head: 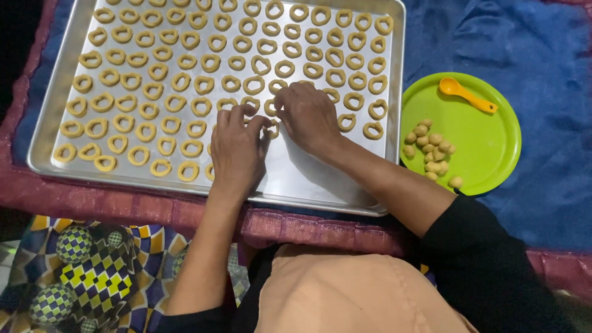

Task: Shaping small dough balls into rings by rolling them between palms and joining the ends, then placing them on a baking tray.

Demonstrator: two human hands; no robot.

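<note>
Fingertips of both hands meet over one dough ring (271,128) at approx. centre of the tray, front edge of the filled area. Left hand (237,148): fingers bent, tips drawn together w/ thumb toward the ring; cannot tell if it actually pinches the dough, as knuckles hide the contact. Right hand (308,114): fingers curled down, tips close together at the same spot, palm down over the tray; grip likewise hidden. Ring itself mostly covered, only a pale yellow-tan arc visible between the two hands.

Other dough rings (185,80): same colour, small, open-centred, slightly irregular (some oval, some pinched at one side), matte surface. Laid in rough rows, close but mostly not touching, covering the far and left parts of the tray. Near-right part of the tray holds no rings where the forearms cross.

Baking tray (345,196): rectangular, bare metal, low rim, sits on a dark red cloth (123,206) over a blue cloth (524,43).

Right of the tray, just beside it: round lime-green plate (493,160) w/ a small heap of dough lumps (431,151), same colour, unshaped. Orange plastic spoon (465,94) lies on the plate's far side, apart from the lumps.
</note>
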